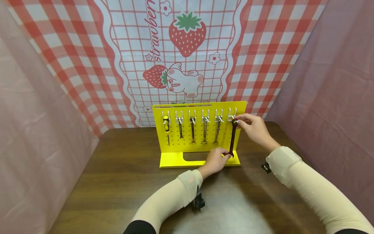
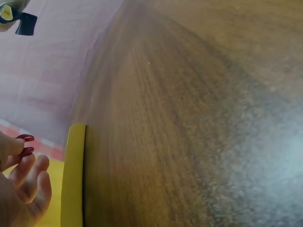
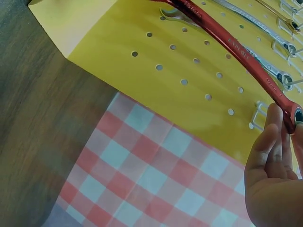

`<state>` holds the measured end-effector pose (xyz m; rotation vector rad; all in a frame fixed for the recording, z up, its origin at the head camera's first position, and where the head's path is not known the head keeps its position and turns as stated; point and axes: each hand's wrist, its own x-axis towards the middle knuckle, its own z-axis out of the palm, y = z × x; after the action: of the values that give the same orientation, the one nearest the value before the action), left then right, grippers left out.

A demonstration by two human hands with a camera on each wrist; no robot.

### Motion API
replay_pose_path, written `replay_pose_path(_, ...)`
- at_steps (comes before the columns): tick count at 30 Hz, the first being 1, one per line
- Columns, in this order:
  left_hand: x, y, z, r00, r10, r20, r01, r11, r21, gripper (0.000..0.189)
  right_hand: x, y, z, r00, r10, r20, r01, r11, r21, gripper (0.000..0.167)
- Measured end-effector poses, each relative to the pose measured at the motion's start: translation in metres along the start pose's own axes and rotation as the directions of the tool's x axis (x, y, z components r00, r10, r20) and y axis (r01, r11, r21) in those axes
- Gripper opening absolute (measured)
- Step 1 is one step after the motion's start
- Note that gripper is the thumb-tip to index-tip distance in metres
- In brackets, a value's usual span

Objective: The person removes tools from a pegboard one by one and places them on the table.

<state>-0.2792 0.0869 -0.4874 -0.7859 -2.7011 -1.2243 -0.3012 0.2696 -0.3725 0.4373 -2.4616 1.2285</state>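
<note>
A red combination wrench (image 1: 232,138) stands nearly upright before the right end of a yellow pegboard (image 1: 198,148). My right hand (image 1: 255,129) pinches its ring end close to the last white hook (image 1: 232,114). In the right wrist view the fingers of that hand (image 3: 272,165) are at the ring end of the red wrench (image 3: 236,49). My left hand (image 1: 215,160) pinches the open-jaw end at the bottom; the left wrist view shows the red tips (image 2: 27,144) between thumb and finger.
Several silver wrenches (image 1: 205,131) and a yellow-black screwdriver (image 1: 166,124) hang on the other hooks. The board's yellow base (image 1: 172,160) stands on a brown wooden table (image 1: 125,182). Behind it hangs a red-checked strawberry cloth (image 1: 122,65), with pink curtains (image 1: 35,113) at the sides.
</note>
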Motion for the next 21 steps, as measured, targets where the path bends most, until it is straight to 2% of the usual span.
replay_pose_path(8,-0.009,0.004,-0.003,0.999,0.049,0.014,-0.048,0.999,-0.025,0.014,-0.004,-0.002,-0.003,1.000,0.002,0.026,-0.003,1.000,0.014,0.020)
replay_pose_path(21,-0.020,0.012,-0.006,0.997,0.075,0.036,-0.072,0.995,-0.068,0.013,-0.010,-0.009,-0.011,0.999,-0.003,0.046,0.001,0.999,0.041,0.020)
